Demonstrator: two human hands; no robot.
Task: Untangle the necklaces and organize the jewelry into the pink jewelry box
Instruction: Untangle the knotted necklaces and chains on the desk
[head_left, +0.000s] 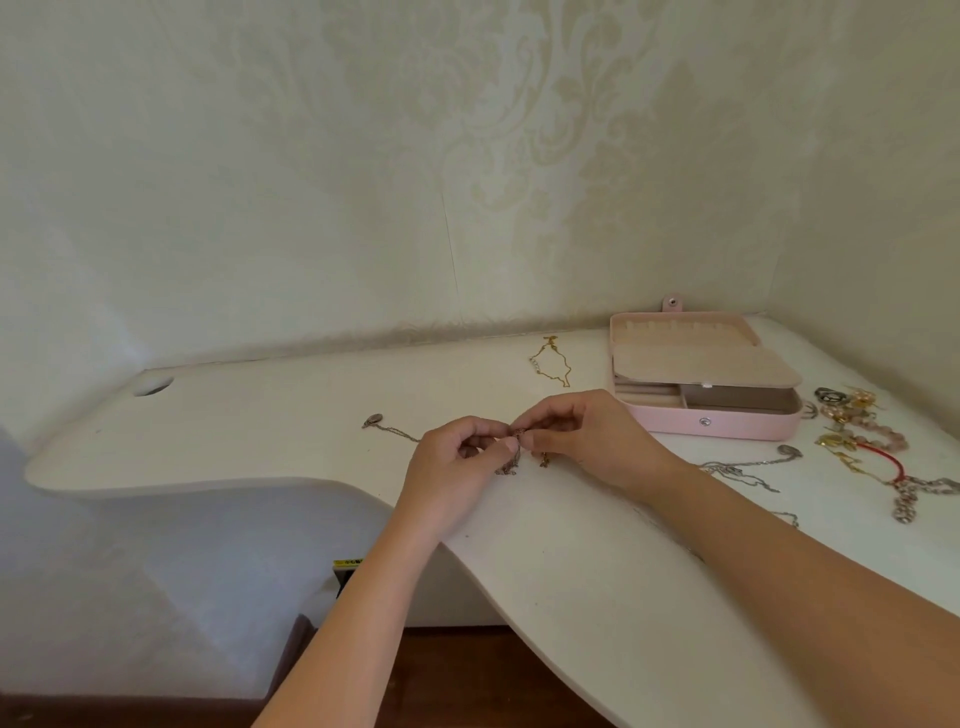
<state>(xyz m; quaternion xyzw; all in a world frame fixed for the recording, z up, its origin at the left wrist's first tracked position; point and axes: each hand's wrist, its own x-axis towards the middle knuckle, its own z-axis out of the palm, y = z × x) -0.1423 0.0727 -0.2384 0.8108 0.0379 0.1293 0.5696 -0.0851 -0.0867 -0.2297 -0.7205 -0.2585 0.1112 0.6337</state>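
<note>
- Two hands, the left hand (457, 460) and the right hand (589, 436), meet just left of the pink box (727, 423), both pinching the knotted chains (516, 444).
- Untangling looks like the step in hand; the box stands open.
- The next move likely calls for teasing loops loose gently, not tugging.
- More jewelry (862, 426) lies right of the box.

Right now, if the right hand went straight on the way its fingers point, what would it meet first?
Probably the left hand: the right hand points leftward at it, both pinching the tangled chains.
</note>
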